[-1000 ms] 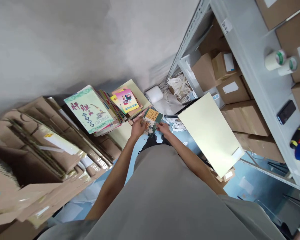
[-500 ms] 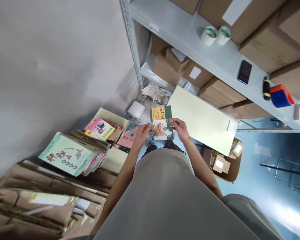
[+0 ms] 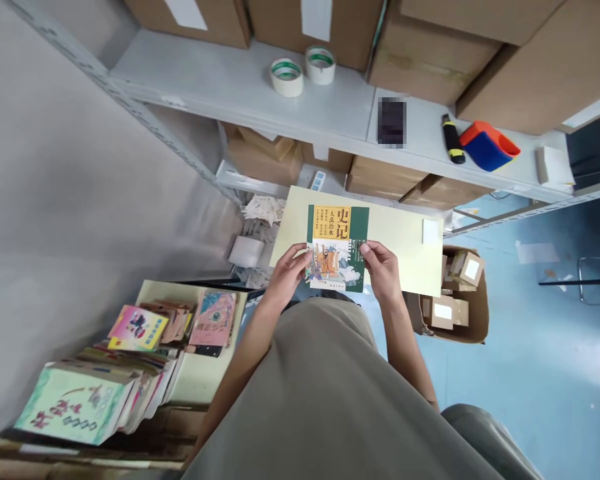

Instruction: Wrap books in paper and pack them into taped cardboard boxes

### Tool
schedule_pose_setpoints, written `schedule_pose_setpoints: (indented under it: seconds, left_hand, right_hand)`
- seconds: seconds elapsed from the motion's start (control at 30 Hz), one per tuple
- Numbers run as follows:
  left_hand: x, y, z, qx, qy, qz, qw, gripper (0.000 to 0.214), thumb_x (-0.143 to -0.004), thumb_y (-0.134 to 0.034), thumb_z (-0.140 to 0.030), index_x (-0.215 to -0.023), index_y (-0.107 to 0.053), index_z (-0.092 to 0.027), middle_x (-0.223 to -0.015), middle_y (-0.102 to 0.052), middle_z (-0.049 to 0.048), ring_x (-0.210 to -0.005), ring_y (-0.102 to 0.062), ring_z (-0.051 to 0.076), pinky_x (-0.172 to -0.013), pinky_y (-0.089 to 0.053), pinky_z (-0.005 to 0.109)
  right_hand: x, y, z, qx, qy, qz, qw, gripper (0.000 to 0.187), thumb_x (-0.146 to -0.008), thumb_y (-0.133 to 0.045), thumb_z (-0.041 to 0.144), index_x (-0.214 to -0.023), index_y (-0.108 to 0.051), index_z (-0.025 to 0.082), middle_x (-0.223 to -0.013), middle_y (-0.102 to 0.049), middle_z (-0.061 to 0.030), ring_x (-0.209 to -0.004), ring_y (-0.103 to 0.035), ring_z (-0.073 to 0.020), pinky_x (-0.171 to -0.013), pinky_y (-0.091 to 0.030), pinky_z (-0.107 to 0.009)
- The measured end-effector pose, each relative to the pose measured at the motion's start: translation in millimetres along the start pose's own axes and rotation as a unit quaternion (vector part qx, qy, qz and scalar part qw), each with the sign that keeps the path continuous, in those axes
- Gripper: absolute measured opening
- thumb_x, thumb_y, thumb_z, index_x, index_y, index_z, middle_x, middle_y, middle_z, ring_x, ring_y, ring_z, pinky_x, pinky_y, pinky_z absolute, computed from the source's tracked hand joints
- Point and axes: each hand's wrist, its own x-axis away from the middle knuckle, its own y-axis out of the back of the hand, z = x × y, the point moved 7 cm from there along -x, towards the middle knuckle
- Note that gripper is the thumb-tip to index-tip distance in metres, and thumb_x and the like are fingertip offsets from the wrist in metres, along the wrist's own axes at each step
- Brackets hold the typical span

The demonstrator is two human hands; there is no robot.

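A green and yellow illustrated book [image 3: 336,257] with large Chinese characters on its cover is held up in front of my body. My left hand [image 3: 291,270] pinches its left edge. On the opposite edge, my right hand [image 3: 381,268] grips it with the thumb on the cover. Behind and below the book lies a pale yellow board [image 3: 405,257]. To my left, a pink book [image 3: 213,321] and a pink-yellow booklet [image 3: 139,328] rest on a pale surface, beside a stack of books topped by a light green one [image 3: 73,407].
A grey metal shelf [image 3: 220,77] crosses ahead, bearing cardboard boxes, two tape rolls [image 3: 287,78], a dark pixelated item [image 3: 392,123], a cutter knife [image 3: 453,139] and a blue-orange holder [image 3: 486,148]. An open carton [image 3: 475,323] of small boxes stands right; paper scraps [image 3: 263,209] lie by the wall.
My view has turned to the right, so the shelf and board sit further left. The book, still in both hands, appears larger and closer.
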Motion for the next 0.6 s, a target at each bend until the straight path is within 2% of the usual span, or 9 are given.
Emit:
schedule_pose_setpoints:
  seconds: [0.13,0.23,0.4,0.5,0.6]
  left_hand:
    - [-18,-60.4,0,0.066,0.036,0.062,0.995,0.063,-0.081,-0.095,-0.078,-0.113,-0.084,-0.025,-0.107,-0.086,0.0092,-0.100,-0.082,0.029,-0.082,-0.065,0.039]
    - [-22,-89.3,0,0.070,0.065,0.069,0.993,0.063,-0.077,-0.101,-0.075,-0.107,-0.088,-0.021,-0.107,-0.088,0.0103,-0.098,-0.081,0.028,-0.077,-0.062,0.035]
    - [-20,-108.4,-9,0.069,0.077,0.048,0.994,0.061,-0.078,-0.105,-0.070,-0.110,-0.090,-0.021,-0.103,-0.087,0.0069,-0.091,-0.078,0.023,-0.073,-0.058,0.029]
    - [-21,-113.3,-17,0.069,0.071,0.047,0.994,0.062,-0.076,-0.106,-0.070,-0.110,-0.090,-0.020,-0.103,-0.088,0.0075,-0.093,-0.079,0.025,-0.072,-0.058,0.030]
    - [-25,-116.6,-25,0.065,0.062,0.047,0.995,0.062,-0.077,-0.105,-0.070,-0.111,-0.091,-0.020,-0.105,-0.089,0.0089,-0.101,-0.082,0.029,-0.079,-0.063,0.033]
  right_hand:
    - [-12,45,18,0.000,0.011,-0.024,1.000,0.057,-0.081,-0.098,0.075,-0.104,-0.087,0.024,-0.083,-0.071,0.0001,-0.074,-0.056,-0.0159,-0.068,-0.054,-0.031]
    - [-19,69,21,-0.001,-0.003,-0.036,0.999,0.058,-0.082,-0.097,0.076,-0.105,-0.086,0.024,-0.083,-0.069,0.0006,-0.074,-0.054,-0.0153,-0.069,-0.052,-0.031]
    - [-30,87,21,-0.027,-0.015,-0.034,0.999,0.054,-0.081,-0.099,0.073,-0.102,-0.086,0.025,-0.084,-0.071,0.0010,-0.074,-0.054,-0.0147,-0.069,-0.051,-0.030]
    - [-37,88,23,-0.031,-0.006,-0.024,0.999,0.052,-0.083,-0.099,0.071,-0.103,-0.087,0.025,-0.090,-0.077,-0.0011,-0.078,-0.060,-0.0168,-0.073,-0.055,-0.032]
    - [-43,89,23,-0.028,0.008,-0.025,0.999,0.052,-0.085,-0.097,0.072,-0.107,-0.087,0.025,-0.098,-0.083,-0.0034,-0.084,-0.068,-0.0194,-0.079,-0.060,-0.034]
